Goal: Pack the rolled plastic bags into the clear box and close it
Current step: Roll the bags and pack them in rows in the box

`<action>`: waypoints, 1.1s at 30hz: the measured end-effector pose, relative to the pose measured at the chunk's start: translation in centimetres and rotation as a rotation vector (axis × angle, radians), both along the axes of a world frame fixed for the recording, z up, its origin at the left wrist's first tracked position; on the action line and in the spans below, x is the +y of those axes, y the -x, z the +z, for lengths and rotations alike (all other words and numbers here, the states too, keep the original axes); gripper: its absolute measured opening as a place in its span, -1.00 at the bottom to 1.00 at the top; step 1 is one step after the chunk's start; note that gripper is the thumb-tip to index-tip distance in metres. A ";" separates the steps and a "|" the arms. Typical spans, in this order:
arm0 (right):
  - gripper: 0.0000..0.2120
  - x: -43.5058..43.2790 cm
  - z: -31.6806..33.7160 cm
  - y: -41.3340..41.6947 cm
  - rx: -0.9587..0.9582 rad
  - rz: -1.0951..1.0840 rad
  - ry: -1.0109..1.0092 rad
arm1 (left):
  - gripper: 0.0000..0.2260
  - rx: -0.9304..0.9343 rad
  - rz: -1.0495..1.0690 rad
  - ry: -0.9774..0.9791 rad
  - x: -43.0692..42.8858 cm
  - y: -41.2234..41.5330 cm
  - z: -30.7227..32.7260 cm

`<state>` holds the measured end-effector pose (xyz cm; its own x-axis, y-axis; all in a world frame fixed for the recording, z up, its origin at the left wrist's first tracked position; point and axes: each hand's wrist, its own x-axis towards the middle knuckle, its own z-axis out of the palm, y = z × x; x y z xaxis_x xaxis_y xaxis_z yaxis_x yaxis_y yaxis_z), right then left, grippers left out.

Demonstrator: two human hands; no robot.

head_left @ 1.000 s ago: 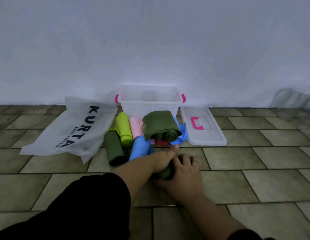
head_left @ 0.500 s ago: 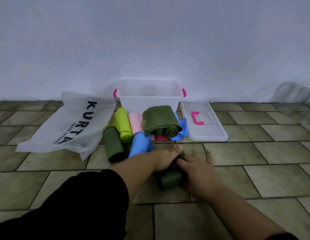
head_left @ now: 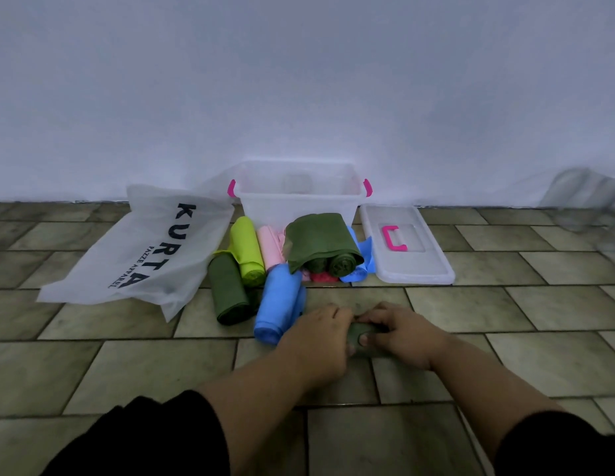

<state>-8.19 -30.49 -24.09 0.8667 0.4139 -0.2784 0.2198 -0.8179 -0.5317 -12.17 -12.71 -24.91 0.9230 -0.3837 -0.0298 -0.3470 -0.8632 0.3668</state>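
A clear box (head_left: 299, 201) with pink latches stands open against the wall, nothing visible inside. Its clear lid (head_left: 407, 250) with a pink handle lies flat to the right. In front of the box lies a pile of rolled bags: dark green (head_left: 228, 292), lime (head_left: 245, 250), pink (head_left: 268, 245), blue (head_left: 280, 304), a bigger dark green roll (head_left: 321, 243) on top, red (head_left: 321, 277) under it. Closer to me, my left hand (head_left: 316, 338) and my right hand (head_left: 402, 333) both grip a small dark green roll (head_left: 362, 336) on the floor tiles.
A white plastic bag printed KURTA (head_left: 144, 249) lies flat left of the pile. The white wall runs right behind the box. Something pale and blurred (head_left: 587, 194) sits at the far right by the wall. Tiled floor spreads on both sides.
The dark green roll has turned from lying lengthwise toward me to lying crosswise between my hands. My right hand has shifted right and now pinches one end.
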 end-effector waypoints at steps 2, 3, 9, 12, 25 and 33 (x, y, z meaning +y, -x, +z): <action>-0.64 -0.1 -0.6 0.5 -0.123 -0.009 0.118 | -0.68 0.030 0.011 0.009 0.1 -0.5 0.1; -0.63 0.0 -0.9 0.9 -0.224 0.002 0.157 | -0.71 0.054 0.016 0.016 0.0 -0.9 0.3; -0.71 0.5 -1.4 2.7 -0.557 0.159 0.126 | -0.74 0.151 0.063 -0.105 -0.3 -3.7 1.5; -0.76 1.0 -0.8 2.1 -0.546 0.073 0.142 | -0.72 -0.126 0.231 -0.083 -0.7 -3.4 1.3; -0.83 3.7 1.2 4.7 -0.009 -0.420 -0.294 | -0.62 0.668 0.955 1.314 -4.6 -1.4 1.2; -0.86 5.5 5.0 1.3 0.448 -0.449 -0.881 | -0.68 0.686 0.786 1.532 0.0 -4.1 3.7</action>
